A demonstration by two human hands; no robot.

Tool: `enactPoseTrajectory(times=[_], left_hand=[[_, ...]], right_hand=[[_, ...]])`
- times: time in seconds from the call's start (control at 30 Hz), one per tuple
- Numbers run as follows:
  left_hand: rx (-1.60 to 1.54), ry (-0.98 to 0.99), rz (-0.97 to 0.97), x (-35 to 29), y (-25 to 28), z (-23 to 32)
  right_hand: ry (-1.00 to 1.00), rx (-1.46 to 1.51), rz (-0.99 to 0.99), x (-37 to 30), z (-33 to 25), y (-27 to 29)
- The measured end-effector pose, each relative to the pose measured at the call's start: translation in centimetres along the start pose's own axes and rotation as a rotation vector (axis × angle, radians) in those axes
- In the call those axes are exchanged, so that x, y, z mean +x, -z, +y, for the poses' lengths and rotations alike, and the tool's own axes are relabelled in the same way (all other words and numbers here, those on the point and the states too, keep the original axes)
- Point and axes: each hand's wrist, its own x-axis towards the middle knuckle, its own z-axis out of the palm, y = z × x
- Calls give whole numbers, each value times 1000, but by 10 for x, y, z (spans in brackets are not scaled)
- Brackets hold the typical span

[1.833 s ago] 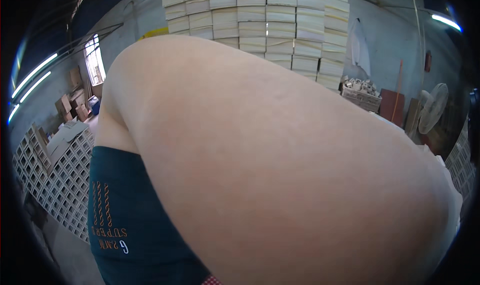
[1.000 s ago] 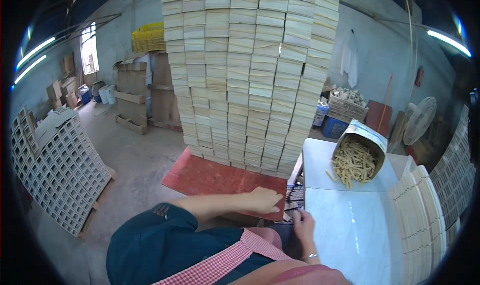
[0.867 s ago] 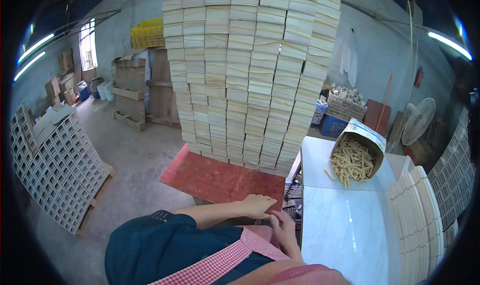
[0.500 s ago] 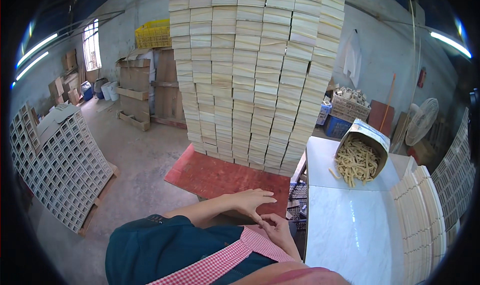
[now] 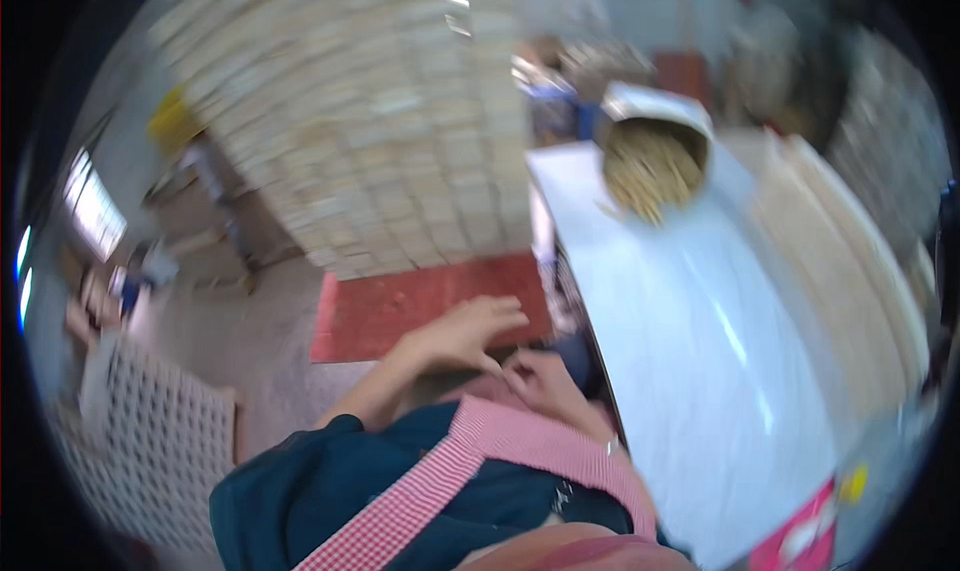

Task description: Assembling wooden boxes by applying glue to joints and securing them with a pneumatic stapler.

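My left hand (image 5: 475, 331) is held over the near edge of a red board (image 5: 400, 306), its fingers stretched out and its palm without anything I can see. Close beside its thumb is my right hand (image 5: 541, 379), with the fingers bent and pressed together. Whether they hold something small is hidden by the blur. Both hands are in front of my red-checked apron (image 5: 520, 431). On the far part of the board rises a tall stack of pale, flat blocks (image 5: 400, 161).
To the right stands a white-topped table (image 5: 670, 341). A tipped container (image 5: 655, 101) on it spills pale strips (image 5: 652, 176). Pale stacked boards (image 5: 840, 241) line its right side, and a pink item (image 5: 800, 536) is at its near end. A grey lattice stack (image 5: 170, 411) stands at left.
My view has swung right and down, so the table fills more of it and a pink item appears. My hands stay close together, left fingers stretched out and right fingers bent.
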Motion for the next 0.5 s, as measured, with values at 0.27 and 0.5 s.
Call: enactPoseTrajectory(times=[0.27, 0.5], left_hand=[[-68, -50, -299, 88, -16, 41], [26, -216, -480, 152, -52, 80]], right_hand=[[-172, -256, 221, -41, 11, 31], [-381, -407, 366, -89, 14, 61]])
